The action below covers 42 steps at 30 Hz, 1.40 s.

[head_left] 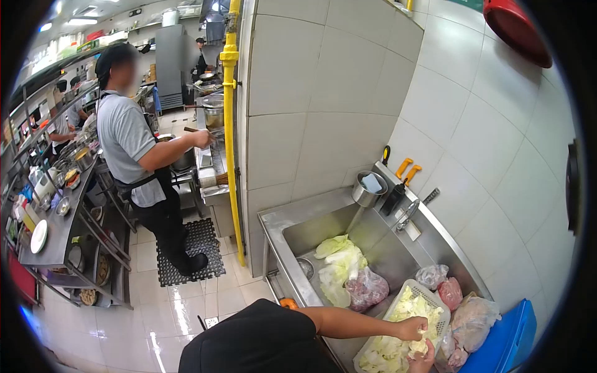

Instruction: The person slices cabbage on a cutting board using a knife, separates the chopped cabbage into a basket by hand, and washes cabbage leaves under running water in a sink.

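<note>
A white perforated basket (445,318) full of torn pale-green leaves (382,353) stands over the stainless sink (311,239). Above the basket, my left hand (410,328) is closed on a pale leaf, probably lettuce or cabbage. Just below it, my right hand (423,358) has its fingers curled around leaf pieces, partly hidden at the frame's bottom. Larger loose leaves (342,258) lie in the sink basin, beside a clear bag of reddish meat (367,290).
More bagged meat (469,323) lies right of the basket, against a blue bin (507,339). A faucet (407,214), a metal pot (368,189) and orange-handled tools (407,171) line the sink's back. A co-worker (140,149) stands at the stove beyond the tiled wall.
</note>
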{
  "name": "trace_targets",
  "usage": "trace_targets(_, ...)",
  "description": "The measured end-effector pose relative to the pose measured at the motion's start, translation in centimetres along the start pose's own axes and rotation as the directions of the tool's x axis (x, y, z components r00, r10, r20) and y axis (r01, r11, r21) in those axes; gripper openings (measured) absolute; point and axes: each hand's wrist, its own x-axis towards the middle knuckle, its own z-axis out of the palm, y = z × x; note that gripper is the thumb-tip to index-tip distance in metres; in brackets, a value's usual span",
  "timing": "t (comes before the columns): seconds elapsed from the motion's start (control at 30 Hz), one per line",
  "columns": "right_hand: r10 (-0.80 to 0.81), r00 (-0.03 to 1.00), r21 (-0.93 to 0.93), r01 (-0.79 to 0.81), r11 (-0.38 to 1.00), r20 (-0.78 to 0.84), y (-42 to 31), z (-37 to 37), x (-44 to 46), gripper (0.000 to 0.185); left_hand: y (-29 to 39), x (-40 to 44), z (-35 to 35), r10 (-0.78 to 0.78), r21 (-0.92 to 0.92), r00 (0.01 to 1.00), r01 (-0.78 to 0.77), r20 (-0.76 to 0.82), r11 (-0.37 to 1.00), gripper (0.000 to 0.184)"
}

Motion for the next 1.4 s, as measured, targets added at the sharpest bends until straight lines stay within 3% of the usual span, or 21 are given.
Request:
trace_targets(0.13, -0.026, 0.99, -0.117, 0.01, 0.993, -0.14, -1.5, 1.5, -0.7, 0.041, 0.7, -0.2, 0.4, -0.021, -0.065, 0.999, 0.024, 0.032, 0.998, 0.032)
trace_targets(0.23, -0.031, 0.968, -0.152, -0.007, 0.988, -0.248, -0.7, 2.0, -0.8, 0.035, 2.1, -0.2, -0.1, -0.025, -0.012, 0.984, 0.028, 0.177, 1.0, 0.034)
trace_targets(0.3, -0.055, 0.949, -0.181, -0.003, 0.983, -0.311, -0.5, 3.0, -0.1, 0.034, 1.3, 0.6, 0.5, 0.03, 0.271, 0.972, -0.094, 0.233, 0.958, 0.046)
trace_targets(0.33, -0.161, 0.953, -0.326, 0.071, 0.943, -0.257, -1.3, 3.2, -0.5, 0.029, -0.1, 0.8, 1.6, 0.054, 0.349, 0.957, -0.156, 0.287, 0.924, 0.043)
trace_targets(0.43, -0.144, 0.914, -0.27, 0.039, 0.962, -0.379, -3.2, 4.4, -3.0, 0.038, -3.6, 0.2, 0.0, 0.01, 0.548, 0.95, -0.19, 0.314, 0.815, 0.039)
trace_targets(0.47, -0.331, 0.853, -0.471, 0.116, 0.875, -0.404, 0.4, 3.4, -2.0, 0.037, -5.0, 0.9, -0.3, -0.025, 0.561, 0.96, -0.142, 0.279, 0.816, 0.039)
trace_targets(0.53, -0.33, 0.819, -0.449, 0.101, 0.888, -0.469, 1.0, 3.0, -2.5, 0.032, 1.4, 0.0, -2.2, -0.14, 0.259, 0.99, 0.135, 0.001, 0.956, 0.028)
trace_targets(0.57, -0.283, 0.81, -0.395, 0.069, 0.916, -0.514, 1.1, 3.0, -2.5, 0.029, 1.1, 0.4, -2.5, 0.135, 0.36, 0.991, -0.128, 0.005, 0.924, 0.027)
trace_targets(0.6, -0.305, 0.793, -0.388, 0.094, 0.917, -0.528, 0.7, 2.9, -2.6, 0.026, 0.9, 0.8, -2.8, -0.125, 0.23, 0.992, 0.117, 0.023, 0.966, 0.028)
trace_targets(0.63, -0.253, 0.796, -0.355, 0.051, 0.933, -0.55, -1.0, 3.3, -3.1, 0.023, 1.3, 0.8, -3.2, -0.023, 0.253, 1.0, 0.02, 0.011, 0.967, 0.03)
trace_targets(0.67, -0.269, 0.75, -0.362, 0.043, 0.931, -0.604, -1.8, 3.3, -3.1, 0.024, 3.8, 0.9, -2.7, -0.059, 0.353, 0.997, 0.035, 0.058, 0.935, 0.032)
trace_targets(0.7, -0.317, 0.733, -0.324, 0.139, 0.936, -0.602, -1.2, 3.1, -2.6, 0.029, 2.7, 1.3, -2.8, 0.001, 0.412, 0.99, -0.06, 0.142, 0.909, 0.041)
trace_targets(0.77, -0.42, 0.793, -0.549, 0.132, 0.825, -0.441, -0.9, 3.1, -1.9, 0.043, 0.9, 2.3, -3.8, -0.065, 0.525, 0.938, -0.131, 0.34, 0.841, 0.057)
trace_targets(0.83, -0.353, 0.846, -0.578, 0.067, 0.813, -0.399, -2.3, 3.4, -2.5, 0.046, 2.2, 1.4, -3.6, 0.106, 0.512, 0.888, -0.352, 0.447, 0.783, 0.073)
trace_targets(0.93, -0.371, 0.775, -0.521, 0.062, 0.851, -0.512, -4.8, 3.2, -5.6, 0.041, 6.6, -0.8, -1.7, 0.042, 0.471, 0.78, -0.42, 0.625, 0.776, 0.083)
trace_targets(1.0, -0.312, 0.749, -0.452, 0.018, 0.892, -0.585, -5.0, 2.5, -8.5, 0.04, 7.9, -1.9, -0.5, -0.218, 0.669, 0.67, -0.543, 0.709, 0.508, 0.08)
trace_targets(1.03, -0.255, 0.738, -0.378, 0.0, 0.926, -0.624, -4.8, 2.2, -9.9, 0.038, 6.9, -1.5, -0.7, -0.211, 0.646, 0.646, -0.567, 0.734, 0.511, 0.08)
trace_targets(1.17, -0.254, 0.558, -0.375, -0.113, 0.92, -0.79, -3.5, 1.0, -17.6, 0.03, -1.5, 3.7, -3.4, 0.033, 0.534, 0.753, -0.496, 0.657, 0.684, 0.059)
trace_targets(1.23, -0.327, 0.425, -0.43, -0.172, 0.886, -0.844, -2.3, 0.4, -21.7, 0.022, -0.1, 5.8, -4.0, -0.099, 0.596, 0.8, -0.351, 0.591, 0.723, 0.051)
trace_targets(1.3, -0.307, 0.302, -0.386, -0.25, 0.888, -0.902, -2.1, 0.1, -26.1, 0.019, 1.7, 7.8, -4.7, -0.225, 0.64, 0.688, -0.434, 0.69, 0.634, 0.047)
trace_targets(1.4, -0.259, 0.139, -0.294, -0.474, 0.83, -0.956, -0.8, 0.6, -31.6, 0.022, 6.3, 7.6, -4.1, -0.381, 0.681, 0.619, -0.363, 0.686, 0.636, 0.076)
